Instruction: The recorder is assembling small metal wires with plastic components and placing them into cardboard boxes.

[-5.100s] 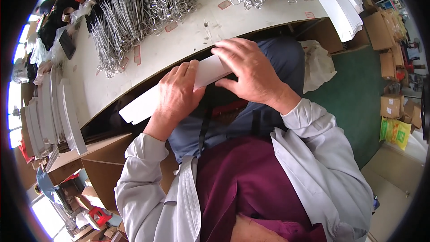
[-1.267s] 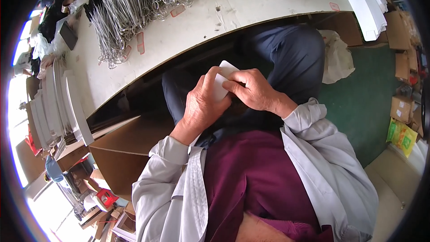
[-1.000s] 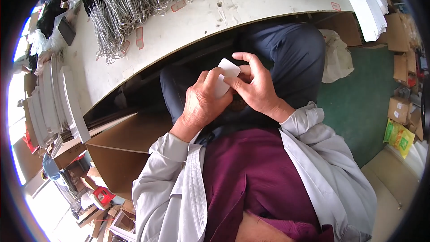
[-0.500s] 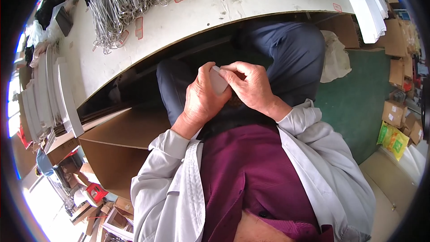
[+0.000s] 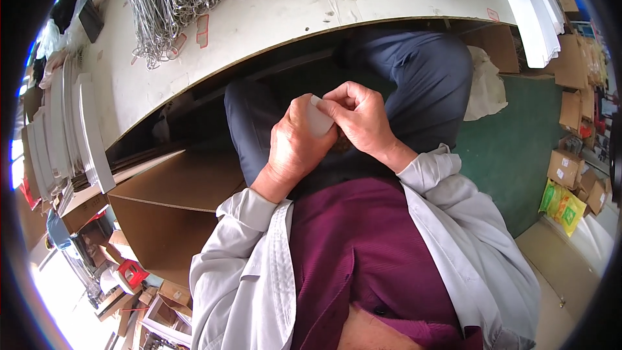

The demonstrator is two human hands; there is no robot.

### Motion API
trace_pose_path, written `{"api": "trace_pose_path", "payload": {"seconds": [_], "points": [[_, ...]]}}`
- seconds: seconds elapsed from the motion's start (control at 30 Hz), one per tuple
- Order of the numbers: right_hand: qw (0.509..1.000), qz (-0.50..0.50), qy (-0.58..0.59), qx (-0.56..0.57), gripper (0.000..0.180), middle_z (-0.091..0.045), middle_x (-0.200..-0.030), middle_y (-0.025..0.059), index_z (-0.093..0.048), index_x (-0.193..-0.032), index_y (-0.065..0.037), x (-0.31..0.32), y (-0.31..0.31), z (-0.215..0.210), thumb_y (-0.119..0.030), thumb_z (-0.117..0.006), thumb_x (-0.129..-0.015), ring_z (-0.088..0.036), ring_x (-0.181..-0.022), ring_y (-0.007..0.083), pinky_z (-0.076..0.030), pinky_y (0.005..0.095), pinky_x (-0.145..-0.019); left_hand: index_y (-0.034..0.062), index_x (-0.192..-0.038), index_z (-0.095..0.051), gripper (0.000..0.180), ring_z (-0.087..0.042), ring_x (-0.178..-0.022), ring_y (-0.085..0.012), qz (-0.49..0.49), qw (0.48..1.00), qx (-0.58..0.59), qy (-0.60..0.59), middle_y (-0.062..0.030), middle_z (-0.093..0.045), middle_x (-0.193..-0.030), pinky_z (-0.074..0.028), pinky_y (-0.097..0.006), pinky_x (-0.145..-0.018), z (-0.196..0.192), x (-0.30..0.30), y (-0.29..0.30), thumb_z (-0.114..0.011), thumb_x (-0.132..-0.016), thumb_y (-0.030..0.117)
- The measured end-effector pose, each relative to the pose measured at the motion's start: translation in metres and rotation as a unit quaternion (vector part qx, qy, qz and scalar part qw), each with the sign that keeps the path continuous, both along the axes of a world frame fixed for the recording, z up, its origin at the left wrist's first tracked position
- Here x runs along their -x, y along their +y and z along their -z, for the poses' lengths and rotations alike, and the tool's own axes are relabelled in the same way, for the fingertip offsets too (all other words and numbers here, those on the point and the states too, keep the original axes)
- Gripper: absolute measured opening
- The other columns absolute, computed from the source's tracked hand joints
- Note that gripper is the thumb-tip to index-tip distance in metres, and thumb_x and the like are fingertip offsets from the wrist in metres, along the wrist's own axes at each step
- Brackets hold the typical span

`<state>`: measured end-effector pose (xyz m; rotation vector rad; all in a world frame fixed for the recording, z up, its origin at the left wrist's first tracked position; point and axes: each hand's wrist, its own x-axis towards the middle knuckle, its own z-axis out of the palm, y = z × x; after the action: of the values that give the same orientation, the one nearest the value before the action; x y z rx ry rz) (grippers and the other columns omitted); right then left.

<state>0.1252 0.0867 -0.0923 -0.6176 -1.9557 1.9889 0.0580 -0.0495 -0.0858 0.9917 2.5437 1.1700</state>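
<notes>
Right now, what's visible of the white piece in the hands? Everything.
The white piece looks smooth and matte, perhaps card or plastic, with a broad face and small bright upper tip. It sits tilted near mid-picture, clasped by the left hand; the right hand appears to pinch it near the tip. The hands hide the rest.

white box (image 5: 317, 120), maroon shirt (image 5: 346, 233), pale grey jacket (image 5: 453, 240), dark blue trousers (image 5: 431, 91), green floor (image 5: 518, 149)

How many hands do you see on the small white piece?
2: the left hand holds the white piece from the left; the right hand seems to pinch its top edge.
</notes>
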Motion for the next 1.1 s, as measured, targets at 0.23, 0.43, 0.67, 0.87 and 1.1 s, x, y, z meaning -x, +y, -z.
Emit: {"api": "trace_pose_path", "payload": {"seconds": [0.23, 0.43, 0.67, 0.87, 1.1], "points": [[0.982, -0.018, -0.114, 0.153, 0.016, -0.072, -0.075, 0.0064, -0.07, -0.086, 0.002, -0.002, 0.013, -0.006, -0.011, -0.077, -0.092, -0.066, -0.067, 0.0085, -0.053, 0.026, -0.059, 0.0007, -0.12, -0.056, 0.058, -0.075, -0.084, -0.0377, -0.002, 1.0, -0.008, -0.004, -0.0221, -0.073, -0.095, -0.062, -0.042, -0.073, 0.0, -0.003, -0.001, -0.088, -0.074, 0.02], [0.998, 0.012, -0.031, -0.059, 0.022, -0.069, -0.067, 0.007, -0.069, -0.084, 0.002, -0.003, 0.004, -0.006, -0.016, -0.073, -0.096, -0.062, -0.062, 0.0078, -0.05, 0.0277, -0.054, 0.001, -0.119, -0.057, 0.059, -0.075, -0.086, -0.0373, -0.002, 1.0, 0.004, -0.005, -0.0222, -0.073, -0.096, -0.062, -0.042, -0.074, -0.004, -0.003, -0.002, -0.089, -0.073, 0.021], [0.999, -0.021, 0.005, 0.023, 0.025, -0.075, -0.087, 0.0157, -0.075, -0.108, 0.002, -0.011, -0.001, -0.01, -0.019, -0.074, -0.095, -0.071, -0.077, 0.0125, -0.055, 0.028, -0.068, 0.0019, -0.118, -0.059, 0.057, -0.075, -0.088, -0.0346, -0.011, 0.996, -0.009, -0.083, -0.0208, -0.073, -0.099, -0.061, -0.04, -0.077, -0.01, 0.002, -0.005, -0.089, -0.073, 0.019], [0.982, -0.106, 0.037, -0.152, 0.042, -0.075, -0.098, 0.0201, -0.066, -0.13, 0.001, -0.016, -0.003, -0.004, -0.019, -0.074, -0.094, -0.075, -0.084, 0.0249, -0.058, 0.0338, -0.074, 0.0012, -0.118, -0.057, 0.057, -0.074, -0.087, -0.039, 0.008, 0.996, -0.036, -0.086, -0.0219, -0.072, -0.098, -0.061, -0.042, -0.073, -0.001, 0.006, -0.011, -0.088, -0.073, 0.019], [0.964, -0.115, 0.051, -0.234, 0.04, -0.073, -0.094, 0.0242, -0.066, -0.128, 0.003, -0.012, -0.006, 0.002, -0.017, -0.072, -0.094, -0.075, -0.081, 0.0298, -0.058, 0.0364, -0.072, 0.0011, -0.118, -0.057, 0.055, -0.073, -0.087, -0.0393, 0.002, 0.996, -0.048, -0.081, -0.0224, -0.071, -0.097, -0.061, -0.043, -0.073, -0.001, 0.008, -0.013, -0.086, -0.074, 0.016]]}}
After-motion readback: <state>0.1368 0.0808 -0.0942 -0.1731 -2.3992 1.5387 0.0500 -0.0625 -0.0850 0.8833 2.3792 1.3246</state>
